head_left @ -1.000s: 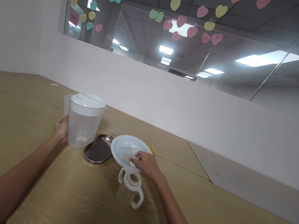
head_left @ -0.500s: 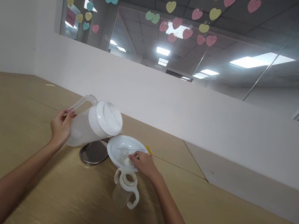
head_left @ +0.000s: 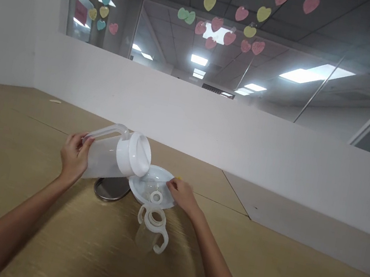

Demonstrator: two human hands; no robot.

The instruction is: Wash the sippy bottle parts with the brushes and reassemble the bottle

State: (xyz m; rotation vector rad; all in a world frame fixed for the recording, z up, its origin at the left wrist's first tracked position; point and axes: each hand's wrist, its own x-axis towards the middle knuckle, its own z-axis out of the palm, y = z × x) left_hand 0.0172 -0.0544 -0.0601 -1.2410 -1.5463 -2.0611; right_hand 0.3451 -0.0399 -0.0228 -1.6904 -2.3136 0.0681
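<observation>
My left hand [head_left: 76, 153] grips the handle end of a translucent pitcher [head_left: 104, 158] with a white lid, tilted far over with its lid to the right. The lid is beside the left rim of a pale bowl [head_left: 139, 192]. Inside the bowl lie a white ring [head_left: 156, 197] and clear pieces too indistinct to name. At the bowl's right rim is my right hand [head_left: 180, 192], its fingers pinched together on what looks like a thin stick. A two-handled clear cup [head_left: 148, 235], open at the top, stands in front of the bowl.
A round dark metal tray [head_left: 111, 188] lies below the pitcher, left of the bowl. Something small and yellow shows behind my right hand. A white wall [head_left: 177, 103] and a window with heart-shaped notes rise behind the wooden table [head_left: 80, 244].
The pitcher has tipped further, its lid lower and towards the bowl. My right hand has moved off the white piece in the bowl to the rim. The view has shifted slightly.
</observation>
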